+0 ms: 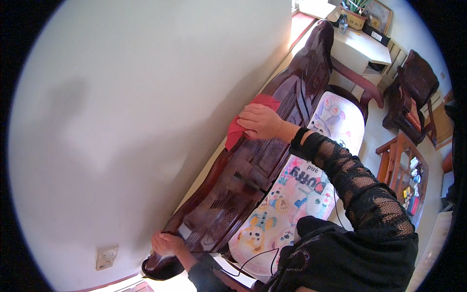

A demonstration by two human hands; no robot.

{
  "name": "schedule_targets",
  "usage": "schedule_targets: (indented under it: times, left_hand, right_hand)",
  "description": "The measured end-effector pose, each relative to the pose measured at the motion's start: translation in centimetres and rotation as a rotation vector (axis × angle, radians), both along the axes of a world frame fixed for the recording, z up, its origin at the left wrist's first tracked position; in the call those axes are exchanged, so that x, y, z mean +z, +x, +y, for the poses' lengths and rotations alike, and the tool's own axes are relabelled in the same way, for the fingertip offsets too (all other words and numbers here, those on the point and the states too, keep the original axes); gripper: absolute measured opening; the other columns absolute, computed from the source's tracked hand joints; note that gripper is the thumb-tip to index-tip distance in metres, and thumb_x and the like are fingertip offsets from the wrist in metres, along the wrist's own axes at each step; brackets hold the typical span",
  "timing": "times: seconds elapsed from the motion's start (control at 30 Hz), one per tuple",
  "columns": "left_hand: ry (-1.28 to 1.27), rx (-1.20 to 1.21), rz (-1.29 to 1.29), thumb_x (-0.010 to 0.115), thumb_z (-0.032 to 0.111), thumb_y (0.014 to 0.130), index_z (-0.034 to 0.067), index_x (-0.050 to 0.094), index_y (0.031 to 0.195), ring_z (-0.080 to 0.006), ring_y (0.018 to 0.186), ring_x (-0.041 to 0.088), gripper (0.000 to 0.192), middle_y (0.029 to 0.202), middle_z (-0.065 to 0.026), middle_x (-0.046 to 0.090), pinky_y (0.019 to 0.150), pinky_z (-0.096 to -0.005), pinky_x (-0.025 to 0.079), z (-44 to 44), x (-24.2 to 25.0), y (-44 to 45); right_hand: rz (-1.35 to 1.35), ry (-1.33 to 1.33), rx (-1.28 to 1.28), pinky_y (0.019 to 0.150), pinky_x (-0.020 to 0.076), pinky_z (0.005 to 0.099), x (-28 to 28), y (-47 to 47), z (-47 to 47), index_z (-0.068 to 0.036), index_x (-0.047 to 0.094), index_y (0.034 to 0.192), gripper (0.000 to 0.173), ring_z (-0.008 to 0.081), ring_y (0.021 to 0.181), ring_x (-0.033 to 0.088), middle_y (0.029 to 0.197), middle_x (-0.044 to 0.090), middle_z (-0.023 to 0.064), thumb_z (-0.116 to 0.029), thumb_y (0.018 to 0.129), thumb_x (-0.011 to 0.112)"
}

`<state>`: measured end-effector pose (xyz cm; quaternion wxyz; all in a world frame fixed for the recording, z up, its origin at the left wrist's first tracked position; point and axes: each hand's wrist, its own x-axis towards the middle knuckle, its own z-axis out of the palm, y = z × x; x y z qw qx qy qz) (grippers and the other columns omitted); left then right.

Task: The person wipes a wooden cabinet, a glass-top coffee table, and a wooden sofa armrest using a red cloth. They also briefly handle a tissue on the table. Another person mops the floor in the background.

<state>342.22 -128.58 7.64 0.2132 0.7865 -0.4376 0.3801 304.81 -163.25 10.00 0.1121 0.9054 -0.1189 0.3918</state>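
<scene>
A dark, glossy carved wooden sofa backrest (219, 208) runs diagonally before me along the wall. My right hand (259, 122) holds a red cloth (233, 129) against its top rail, and part of the cloth drapes over the wall side. My left hand (168, 244) grips the top rail near the lower left end, with no cloth in it. Beneath my right arm lies a pale seat cover (270, 215) printed with cartoon animals and writing. My arm and black clothing hide part of it.
A pale wall (109, 127) with a socket (107, 257) stands close behind the backrest. A thin black cable (239, 272) crosses the seat. Farther right are a wooden armchair (416, 95), a glass-topped coffee table (405, 179) with small items, and a cabinet (359, 43) bearing a potted plant (354, 16).
</scene>
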Motion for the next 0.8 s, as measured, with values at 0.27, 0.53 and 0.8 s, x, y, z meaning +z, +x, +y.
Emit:
schedule_targets:
  times: [0.27, 0.53, 0.8]
  left_hand:
    - [-0.034, 0.007, -0.042, 0.029, 0.030, 0.099, 0.000, 0.054, 0.072, -0.0420, 0.068, 0.053, 0.047, 0.073, -0.0182, 0.057, 0.061, -0.0499, 0.040, -0.4, 0.5, -0.5]
    - [-0.057, 0.006, -0.054, 0.029, 0.029, 0.099, 0.002, 0.054, 0.071, -0.0390, 0.064, 0.052, 0.046, 0.068, -0.0170, 0.056, 0.061, -0.0493, 0.040, -0.1, 0.2, -0.1]
    - [-0.059, -0.016, -0.032, 0.032, 0.031, 0.096, 0.004, 0.053, 0.068, -0.0383, 0.062, 0.050, 0.044, 0.066, -0.0169, 0.053, 0.058, -0.0477, 0.039, -0.5, 0.8, -0.8]
  right_hand:
    - [-0.158, 0.043, -0.127, 0.094, 0.0453, 0.0458, -0.2, -3.9, -4.6, -0.007, 0.064, 0.105, 0.036, 0.0309, 0.101, 0.059, 0.106, 0.063, 0.0099, -0.020, 0.071, 0.066]
    - [-0.509, 0.435, -0.475, 0.088, 0.0452, 0.0422, -2.5, -10.3, -12.2, -0.005, 0.066, 0.100, 0.026, 0.0365, 0.097, 0.058, 0.099, 0.064, 0.0168, -0.024, 0.086, 0.056]
    - [-0.390, 0.283, -0.513, 0.089, 0.0439, 0.0415, -3.8, -13.2, -15.6, 0.000, 0.064, 0.101, 0.032, 0.0361, 0.100, 0.059, 0.103, 0.064, 0.0181, -0.028, 0.094, 0.049]
